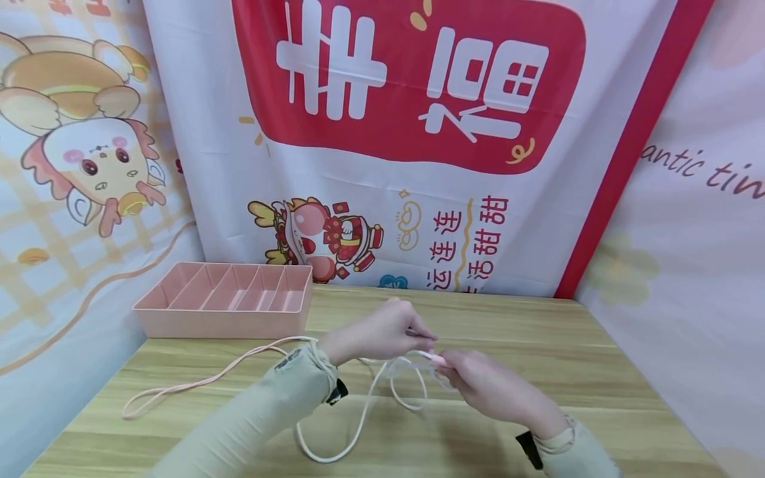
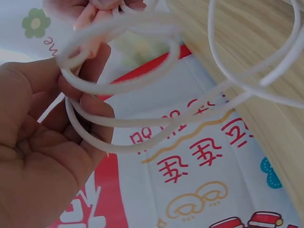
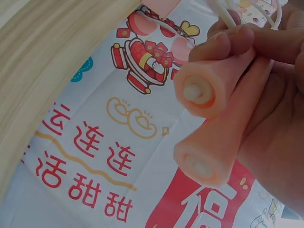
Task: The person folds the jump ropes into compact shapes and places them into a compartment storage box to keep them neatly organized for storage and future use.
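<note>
A skipping rope with two pink handles (image 3: 202, 92) and a white cord (image 1: 366, 411) is in both hands above the table. My right hand (image 1: 490, 388) grips the two handles side by side; their hollow ends face the camera in the right wrist view. Close beside it, my left hand (image 1: 388, 330) has its fingers curled round loops of the cord (image 2: 130, 122), near the handles. More of the cord hangs in loops below the hands. A doubled length (image 1: 197, 382), pinkish in the head view, trails left over the table.
A pink divided box (image 1: 224, 324) stands at the table's back left, its compartments facing up. The wooden table (image 1: 597, 398) ends at a hanging red and white cloth (image 1: 526, 219) behind, with printed cloths on both sides.
</note>
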Available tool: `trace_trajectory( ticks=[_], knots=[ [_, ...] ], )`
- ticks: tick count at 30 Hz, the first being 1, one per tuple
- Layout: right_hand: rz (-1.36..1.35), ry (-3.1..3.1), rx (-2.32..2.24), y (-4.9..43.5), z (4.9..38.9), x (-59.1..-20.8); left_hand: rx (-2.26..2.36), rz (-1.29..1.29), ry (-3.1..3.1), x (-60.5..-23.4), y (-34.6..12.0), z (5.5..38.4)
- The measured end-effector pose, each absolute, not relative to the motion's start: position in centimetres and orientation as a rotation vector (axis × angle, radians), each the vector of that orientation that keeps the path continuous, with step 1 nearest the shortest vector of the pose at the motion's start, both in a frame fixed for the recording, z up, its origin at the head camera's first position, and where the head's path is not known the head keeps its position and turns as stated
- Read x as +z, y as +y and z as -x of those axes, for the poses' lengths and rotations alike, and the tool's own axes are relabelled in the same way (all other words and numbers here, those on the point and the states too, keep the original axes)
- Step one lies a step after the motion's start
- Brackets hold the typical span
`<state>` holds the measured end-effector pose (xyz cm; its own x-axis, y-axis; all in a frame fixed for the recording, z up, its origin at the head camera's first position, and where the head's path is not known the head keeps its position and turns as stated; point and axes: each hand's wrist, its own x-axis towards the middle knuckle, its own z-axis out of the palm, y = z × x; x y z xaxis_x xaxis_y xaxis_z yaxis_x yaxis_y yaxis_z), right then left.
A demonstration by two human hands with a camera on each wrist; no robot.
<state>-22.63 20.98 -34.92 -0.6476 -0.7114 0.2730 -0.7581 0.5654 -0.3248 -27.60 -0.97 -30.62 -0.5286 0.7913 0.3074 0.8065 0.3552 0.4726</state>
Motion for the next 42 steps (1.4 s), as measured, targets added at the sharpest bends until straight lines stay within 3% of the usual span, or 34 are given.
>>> trace_trajectory(
  ticks=[21,30,42],
  knots=[
    [-1.110,-2.370,0.606,21.1,22.9,-34.8,-0.866,1.460,-2.230,-30.8,0.7,26.9],
    [-1.051,-2.452,0.633,21.5,23.0,-34.4,-0.697,1.460,-2.099,-31.1,1.0,26.6],
    [-1.026,-2.503,0.674,22.1,23.4,-34.5,-0.801,1.473,-2.030,-31.3,1.1,26.4]
  ],
)
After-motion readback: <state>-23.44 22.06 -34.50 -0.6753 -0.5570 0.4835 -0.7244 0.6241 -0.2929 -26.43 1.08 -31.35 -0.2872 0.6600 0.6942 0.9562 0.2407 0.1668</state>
